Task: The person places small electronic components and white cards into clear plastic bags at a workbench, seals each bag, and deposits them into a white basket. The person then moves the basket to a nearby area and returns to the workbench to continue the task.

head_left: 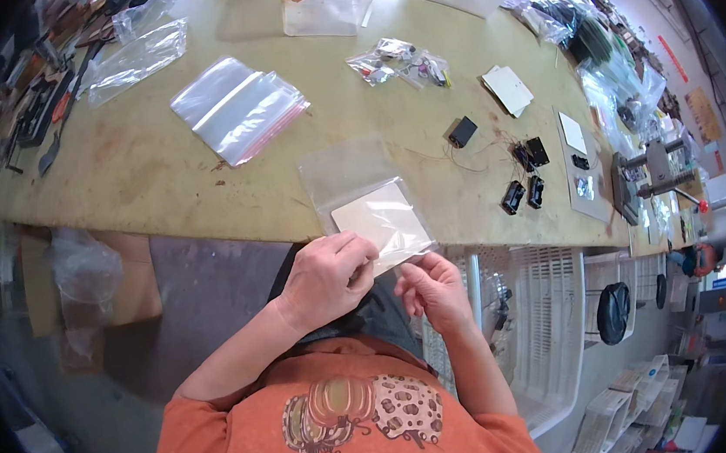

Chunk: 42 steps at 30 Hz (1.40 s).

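Note:
A clear plastic bag (pixel 342 169) lies at the table's near edge, its upper part flat on the tabletop. Inside it is a cream-coloured card (pixel 379 214), its near end reaching over the edge. My left hand (pixel 326 281) is closed, with curled fingers gripping the near left side of the bag. At the bag's near right corner, my right hand (pixel 435 291) pinches the plastic between thumb and fingers. The fingertips of both hands are partly hidden.
A stack of clear zip bags (pixel 234 108) lies farther left. Bagged small parts (pixel 400 64) sit ahead. To the right are black battery holders (pixel 513 197) with thin wires, cream cards (pixel 507 90) and a small metal press (pixel 659 170). Plastic bins (pixel 329 7) stand behind.

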Each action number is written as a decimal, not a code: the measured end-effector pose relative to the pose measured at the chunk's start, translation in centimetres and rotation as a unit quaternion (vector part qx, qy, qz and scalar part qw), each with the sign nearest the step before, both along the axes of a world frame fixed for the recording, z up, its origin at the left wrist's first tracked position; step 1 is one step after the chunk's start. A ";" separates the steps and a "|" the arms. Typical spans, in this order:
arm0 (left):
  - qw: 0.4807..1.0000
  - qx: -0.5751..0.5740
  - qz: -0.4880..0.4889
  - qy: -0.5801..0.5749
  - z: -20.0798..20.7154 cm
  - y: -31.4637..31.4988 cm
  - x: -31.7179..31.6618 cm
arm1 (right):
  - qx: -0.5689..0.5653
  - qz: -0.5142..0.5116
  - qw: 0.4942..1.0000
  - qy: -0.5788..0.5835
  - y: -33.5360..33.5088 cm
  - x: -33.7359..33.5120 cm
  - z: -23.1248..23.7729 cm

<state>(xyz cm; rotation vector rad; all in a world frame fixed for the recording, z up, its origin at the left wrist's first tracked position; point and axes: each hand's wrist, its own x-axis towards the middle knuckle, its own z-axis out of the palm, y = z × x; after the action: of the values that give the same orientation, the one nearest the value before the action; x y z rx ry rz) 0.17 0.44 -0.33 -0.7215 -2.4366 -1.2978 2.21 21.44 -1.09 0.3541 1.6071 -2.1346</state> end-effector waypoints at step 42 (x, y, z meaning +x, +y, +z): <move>0.889 0.178 -0.270 -0.325 7.8 4.0 -7.8 | 0.540 0.057 0.679 0.494 5.6 2.6 2.4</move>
<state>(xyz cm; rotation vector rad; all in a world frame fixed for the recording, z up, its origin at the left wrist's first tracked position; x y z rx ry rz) -7.64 4.41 7.52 -1.0279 -2.3962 -2.4722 4.84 27.08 1.27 -0.7305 3.2630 -0.9175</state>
